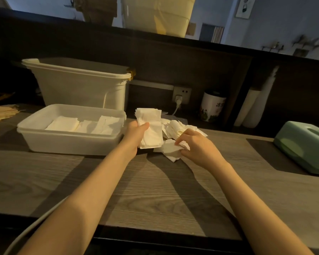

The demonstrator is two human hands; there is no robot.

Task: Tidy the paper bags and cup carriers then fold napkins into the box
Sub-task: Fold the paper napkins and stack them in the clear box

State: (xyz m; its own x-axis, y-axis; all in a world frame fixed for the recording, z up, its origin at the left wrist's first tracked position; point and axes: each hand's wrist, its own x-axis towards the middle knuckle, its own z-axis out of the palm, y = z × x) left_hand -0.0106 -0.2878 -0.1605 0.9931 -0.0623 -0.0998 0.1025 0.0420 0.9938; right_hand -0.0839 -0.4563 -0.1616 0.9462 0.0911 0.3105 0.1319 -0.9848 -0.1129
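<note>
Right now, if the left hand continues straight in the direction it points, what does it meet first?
Apart from the napkin stack the left hand holds, probably the wall socket with its white plug on the dark back panel. Depth is unclear, so the loose napkins might come first.

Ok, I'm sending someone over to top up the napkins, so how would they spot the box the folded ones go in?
On the wooden counter, look left of the person's hands, in front of the tall white bin. The napkin box is the low, shallow, translucent white tub with no lid. Unlike the bin behind it, it already holds folded white napkins lying side by side.
</note>
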